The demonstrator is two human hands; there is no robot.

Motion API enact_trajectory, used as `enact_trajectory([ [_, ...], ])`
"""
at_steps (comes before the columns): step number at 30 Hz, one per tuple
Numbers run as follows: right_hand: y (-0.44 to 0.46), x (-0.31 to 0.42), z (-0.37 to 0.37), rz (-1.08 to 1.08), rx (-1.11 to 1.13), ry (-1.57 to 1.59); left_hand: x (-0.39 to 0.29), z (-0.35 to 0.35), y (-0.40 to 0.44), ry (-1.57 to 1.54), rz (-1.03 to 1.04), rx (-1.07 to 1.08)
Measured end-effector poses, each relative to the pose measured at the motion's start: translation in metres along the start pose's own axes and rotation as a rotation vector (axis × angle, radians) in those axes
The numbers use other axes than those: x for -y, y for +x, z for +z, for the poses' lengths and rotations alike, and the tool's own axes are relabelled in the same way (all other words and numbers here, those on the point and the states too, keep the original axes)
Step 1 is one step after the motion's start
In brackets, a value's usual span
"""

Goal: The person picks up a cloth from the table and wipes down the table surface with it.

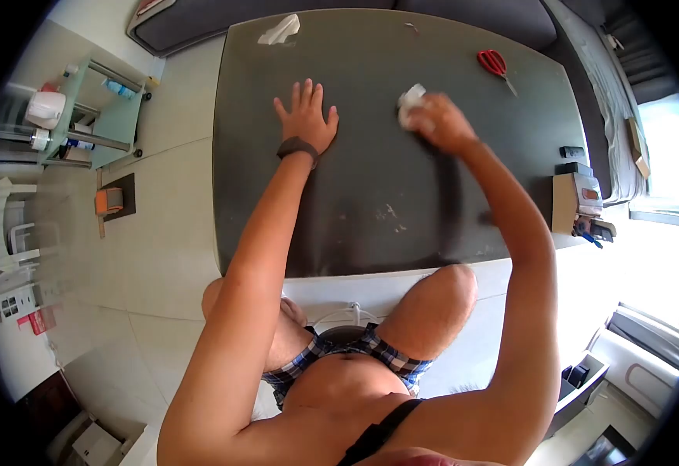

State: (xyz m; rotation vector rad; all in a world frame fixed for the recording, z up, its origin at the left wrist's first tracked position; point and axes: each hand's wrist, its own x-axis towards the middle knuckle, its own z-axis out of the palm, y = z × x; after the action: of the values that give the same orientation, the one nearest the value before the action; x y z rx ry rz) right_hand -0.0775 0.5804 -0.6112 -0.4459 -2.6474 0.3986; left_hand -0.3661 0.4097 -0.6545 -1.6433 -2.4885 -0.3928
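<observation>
My left hand (307,120) lies flat on the dark table (355,186) with its fingers spread, a dark band round the wrist. Further right, my right hand (440,124) is closed on a crumpled white tissue (412,99), which touches the tabletop; the hand is slightly blurred. Another white tissue (281,29) lies near the far left corner. Red-handled scissors (496,68) rest toward the far right. Pale marks (390,213) show on the table between my arms, nearer to my knees.
A small crumpled scrap (411,28) lies by the table's far edge. On the right edge are a black remote (573,152) and a box (576,203) with small items. A glass shelf cart (110,116) stands on the floor at left. A grey sofa (277,14) runs behind the table.
</observation>
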Motion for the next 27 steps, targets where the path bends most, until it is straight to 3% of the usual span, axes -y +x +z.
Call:
enact_trajectory([
  [3, 0.03, -0.081, 0.014, 0.251, -0.187, -0.195, -0.001, -0.003, 0.0, 0.002, 0.002, 0.009],
  [4, 0.044, -0.088, 0.022, 0.246, -0.187, -0.188, -0.001, -0.005, 0.001, 0.008, -0.004, 0.031],
  [6, 0.071, -0.087, 0.035, 0.517, -0.274, -0.265, -0.001, -0.004, 0.002, 0.013, -0.009, 0.031],
  [9, 0.099, -0.07, 0.05, 0.521, -0.281, -0.24, 0.0, 0.002, 0.001, 0.009, -0.001, 0.019],
  [12, 0.103, -0.038, 0.067, 0.241, -0.166, -0.098, 0.003, 0.004, 0.002, 0.004, 0.015, -0.005],
  [14, 0.087, 0.031, 0.058, 0.135, -0.073, 0.034, 0.003, 0.006, 0.003, -0.011, 0.023, -0.022],
  [15, 0.078, 0.049, 0.069, -0.02, 0.006, 0.066, 0.004, 0.005, 0.002, -0.006, 0.022, -0.018],
  [19, 0.009, 0.149, 0.067, -0.228, 0.019, 0.256, 0.004, 0.009, 0.003, -0.024, 0.008, -0.023],
  [21, -0.018, 0.182, 0.044, -0.15, 0.117, 0.254, 0.004, 0.012, 0.002, -0.038, 0.009, -0.03],
  [24, -0.033, 0.163, 0.024, -0.194, 0.219, 0.282, 0.005, 0.012, 0.003, 0.018, 0.003, -0.006],
  [27, -0.034, 0.092, -0.002, -0.239, 0.239, 0.044, 0.004, 0.011, 0.003, 0.028, 0.003, 0.011],
])
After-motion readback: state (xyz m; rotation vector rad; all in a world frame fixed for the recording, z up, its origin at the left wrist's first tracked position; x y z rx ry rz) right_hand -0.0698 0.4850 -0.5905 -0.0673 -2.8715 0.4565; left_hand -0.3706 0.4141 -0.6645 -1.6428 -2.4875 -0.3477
